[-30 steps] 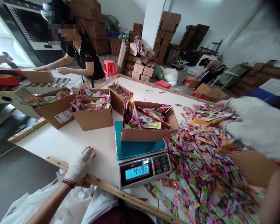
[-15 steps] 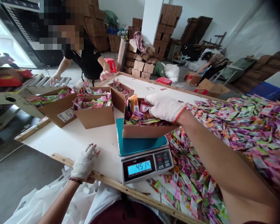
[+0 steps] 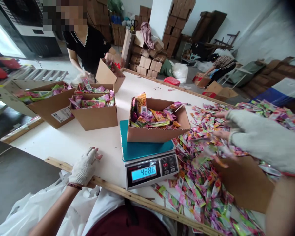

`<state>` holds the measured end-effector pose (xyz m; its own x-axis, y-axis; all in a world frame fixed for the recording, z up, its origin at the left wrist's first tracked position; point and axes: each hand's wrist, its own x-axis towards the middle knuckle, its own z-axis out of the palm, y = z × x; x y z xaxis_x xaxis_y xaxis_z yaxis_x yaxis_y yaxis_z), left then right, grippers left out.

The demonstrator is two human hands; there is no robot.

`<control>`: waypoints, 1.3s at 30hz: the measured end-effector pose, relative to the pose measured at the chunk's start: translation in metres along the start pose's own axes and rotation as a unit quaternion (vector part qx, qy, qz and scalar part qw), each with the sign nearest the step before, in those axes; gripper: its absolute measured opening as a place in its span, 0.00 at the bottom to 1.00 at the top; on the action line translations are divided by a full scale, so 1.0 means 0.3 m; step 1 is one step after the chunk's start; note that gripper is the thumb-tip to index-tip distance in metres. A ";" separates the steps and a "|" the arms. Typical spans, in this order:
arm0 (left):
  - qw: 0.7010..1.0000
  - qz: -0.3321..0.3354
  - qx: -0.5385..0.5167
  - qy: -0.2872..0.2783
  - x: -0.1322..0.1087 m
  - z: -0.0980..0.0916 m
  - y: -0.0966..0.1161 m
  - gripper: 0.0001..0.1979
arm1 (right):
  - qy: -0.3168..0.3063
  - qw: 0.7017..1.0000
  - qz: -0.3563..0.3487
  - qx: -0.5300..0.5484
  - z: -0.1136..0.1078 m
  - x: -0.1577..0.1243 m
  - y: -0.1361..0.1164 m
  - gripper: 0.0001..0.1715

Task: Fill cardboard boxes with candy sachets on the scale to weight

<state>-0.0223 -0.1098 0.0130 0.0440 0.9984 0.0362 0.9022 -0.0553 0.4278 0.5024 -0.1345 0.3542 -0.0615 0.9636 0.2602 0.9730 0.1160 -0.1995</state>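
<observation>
An open cardboard box (image 3: 159,135) part full of small, colourful snack packets (image 3: 157,115) stands on the teal pan of a digital scale (image 3: 149,172), whose lit display reads 428.6. My right hand (image 3: 265,141), in a white fingerless glove, hovers over the heap of loose packets (image 3: 201,193) at the right. Its fingers are apart, and some blurred packets show just below them. On the wooden edge of the table, left of the scale, rests my left hand (image 3: 85,166), gloved too, with fingers loosely stretched and nothing in them.
Several packet-filled boxes (image 3: 94,116) stand on the table's left side. Across the table a co-worker (image 3: 88,49) handles a tilted box (image 3: 110,75). A brown cardboard piece (image 3: 245,183) lies among the packets. Another person (image 3: 220,67) bends over boxes in the background.
My right hand has left the box and swung right over the heap, its fingers now apart. The scale's reading has dropped. The co-worker has taken hold of a box and tilted it.
</observation>
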 end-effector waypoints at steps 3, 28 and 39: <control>1.000 0.010 0.009 0.015 0.000 0.003 -0.006 0.23 | -0.059 0.997 -0.032 0.041 0.048 0.041 -0.146 0.27; 1.000 -0.013 0.027 0.005 -0.007 -0.015 0.027 0.17 | -0.247 0.965 -0.051 -0.072 0.296 0.387 -0.485 0.25; 0.999 0.001 0.045 -0.018 -0.007 -0.019 0.030 0.19 | 0.049 0.995 0.043 0.075 0.030 0.128 -0.218 0.15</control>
<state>-0.0167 -0.1124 0.0220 0.0594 0.9982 0.0036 0.9366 -0.0570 0.3456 0.4343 -0.1028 0.3687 0.0490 0.9440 0.3264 0.9289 0.0770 -0.3623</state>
